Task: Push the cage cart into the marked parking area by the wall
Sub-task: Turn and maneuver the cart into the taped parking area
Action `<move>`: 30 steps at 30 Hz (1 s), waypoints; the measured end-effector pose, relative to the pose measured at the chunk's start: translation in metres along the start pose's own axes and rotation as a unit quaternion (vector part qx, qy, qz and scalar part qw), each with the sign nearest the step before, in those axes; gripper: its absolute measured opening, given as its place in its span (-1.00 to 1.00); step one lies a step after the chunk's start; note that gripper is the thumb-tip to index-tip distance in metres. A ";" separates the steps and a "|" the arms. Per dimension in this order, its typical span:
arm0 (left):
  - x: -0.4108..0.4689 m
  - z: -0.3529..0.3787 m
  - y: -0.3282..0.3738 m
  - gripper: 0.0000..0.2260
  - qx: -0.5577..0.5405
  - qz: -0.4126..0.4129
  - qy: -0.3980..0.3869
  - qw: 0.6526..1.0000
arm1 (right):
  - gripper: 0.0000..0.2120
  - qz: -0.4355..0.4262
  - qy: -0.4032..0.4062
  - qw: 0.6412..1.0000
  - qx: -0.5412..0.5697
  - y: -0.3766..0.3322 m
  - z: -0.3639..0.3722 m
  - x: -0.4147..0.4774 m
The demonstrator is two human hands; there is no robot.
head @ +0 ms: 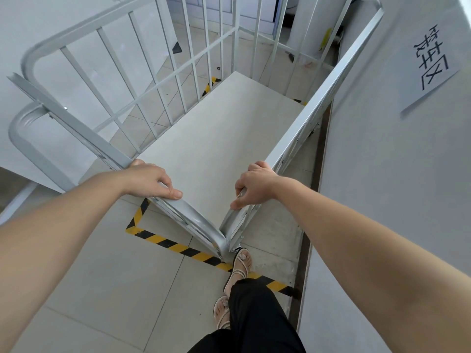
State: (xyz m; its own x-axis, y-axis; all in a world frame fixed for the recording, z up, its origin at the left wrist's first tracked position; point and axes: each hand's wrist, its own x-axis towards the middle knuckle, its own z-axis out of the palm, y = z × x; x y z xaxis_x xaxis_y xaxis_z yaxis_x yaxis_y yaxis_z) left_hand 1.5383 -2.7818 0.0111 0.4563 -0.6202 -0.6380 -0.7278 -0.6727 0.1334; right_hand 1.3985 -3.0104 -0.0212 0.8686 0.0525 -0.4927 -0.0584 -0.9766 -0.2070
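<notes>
The cage cart (219, 138) is a silver metal frame with vertical bars and a pale flat deck, seen from above. My left hand (150, 180) grips the top rail of its near left panel. My right hand (254, 184) grips the top rail of the near right panel. The two panels meet in a V just in front of my feet. Yellow-and-black floor tape (178, 247) marks the parking area; it runs under the cart's near end and shows again at the far left corner. The cart's right side lies close along the wall (382, 161).
A paper sign (433, 64) with black characters hangs on the right wall. A dark skirting strip (305, 250) runs along the wall's foot. My sandalled feet (237, 271) stand on the tape line. Another white wall is at the left, and small objects lie on the floor beyond the cart.
</notes>
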 end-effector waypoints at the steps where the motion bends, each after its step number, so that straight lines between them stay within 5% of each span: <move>1: 0.001 0.001 -0.001 0.12 0.000 0.001 0.002 1.000 | -0.57 0.000 -0.001 1.000 -0.002 0.000 0.000 -0.001; 9: 0.002 0.001 -0.004 0.09 0.001 -0.002 0.001 1.000 | -0.53 -0.001 -0.011 1.000 -0.014 -0.004 -0.003 -0.001; 13: 0.000 0.001 -0.001 -0.36 0.003 -0.019 0.008 1.000 | -0.52 -0.005 -0.017 1.000 -0.019 -0.004 -0.003 -0.001; 30: 0.009 0.007 -0.010 0.11 0.014 0.020 0.021 0.999 | -0.52 -0.010 -0.016 1.000 -0.009 -0.002 -0.005 -0.001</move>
State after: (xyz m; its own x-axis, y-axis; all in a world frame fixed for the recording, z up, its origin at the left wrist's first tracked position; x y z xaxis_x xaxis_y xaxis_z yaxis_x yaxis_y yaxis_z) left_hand 1.5458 -2.7775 -0.0014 0.4474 -0.6630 -0.6003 -0.7592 -0.6363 0.1369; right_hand 1.3999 -3.0099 -0.0165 0.8529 0.0788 -0.5162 -0.0323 -0.9787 -0.2027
